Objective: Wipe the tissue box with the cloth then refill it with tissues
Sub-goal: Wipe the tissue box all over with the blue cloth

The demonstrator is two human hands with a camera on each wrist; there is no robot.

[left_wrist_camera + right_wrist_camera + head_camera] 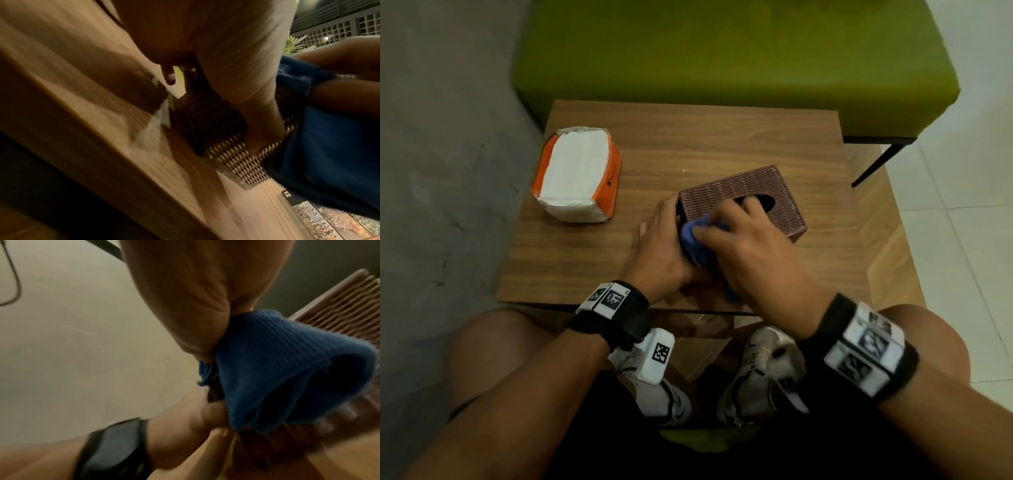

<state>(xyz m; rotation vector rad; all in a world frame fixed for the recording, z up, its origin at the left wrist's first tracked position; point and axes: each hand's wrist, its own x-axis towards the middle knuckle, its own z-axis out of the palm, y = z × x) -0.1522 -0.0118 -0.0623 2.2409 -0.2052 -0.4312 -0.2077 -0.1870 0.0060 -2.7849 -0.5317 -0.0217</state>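
The brown woven tissue box (pixel 750 198) sits right of centre on the wooden tabletop (pixel 722 137), turned at an angle, with the dark oval slot in its top facing up. A bunched blue cloth (pixel 697 236) lies against the box's near left corner. The right hand (pixel 750 246) is curled over the cloth, its grip closed around the fabric, with the fingertips reaching across the box top toward the slot; in the right wrist view the cloth (pixel 277 366) hangs bunched from the palm. The left hand (pixel 664 246) is clasped on the box's left end, thumb on the near side and fingers along the far edge, steadying it. Well apart on the left of the tabletop lies an opened orange pack of white tissues (pixel 577 174). Behind the tabletop stands a green bench (pixel 722 51)
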